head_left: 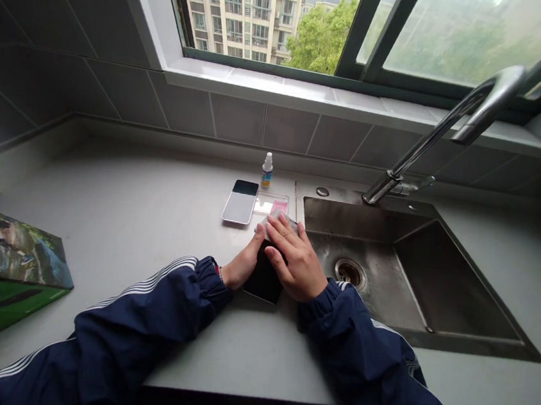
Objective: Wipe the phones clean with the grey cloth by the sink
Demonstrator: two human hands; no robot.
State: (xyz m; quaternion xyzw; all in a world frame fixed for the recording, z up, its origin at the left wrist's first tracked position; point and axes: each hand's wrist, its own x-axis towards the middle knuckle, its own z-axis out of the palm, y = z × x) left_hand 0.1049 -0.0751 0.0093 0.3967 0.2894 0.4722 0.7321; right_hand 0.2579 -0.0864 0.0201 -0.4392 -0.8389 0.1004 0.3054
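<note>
A black-screened phone (265,281) lies in front of me at the counter's middle, partly covered by my hands. My left hand (244,261) grips it along the left edge, thumb pointing up the side. With fingers nearly flat, my right hand (296,260) presses a whitish cloth (277,216) against the phone's far end. Just beyond the hands lies a clear phone case (264,206) with something pink in it. To its left rests a second phone (240,202), its surface reflecting light. Behind them stands a small white-capped bottle (266,171) with a blue and yellow label.
Right of my hands, a steel sink (411,338) is set into the white counter (155,197), with a tall chrome faucet (416,150) behind it. A green printed box or bag (7,265) stands at the left. A window sill (311,94) runs along the back.
</note>
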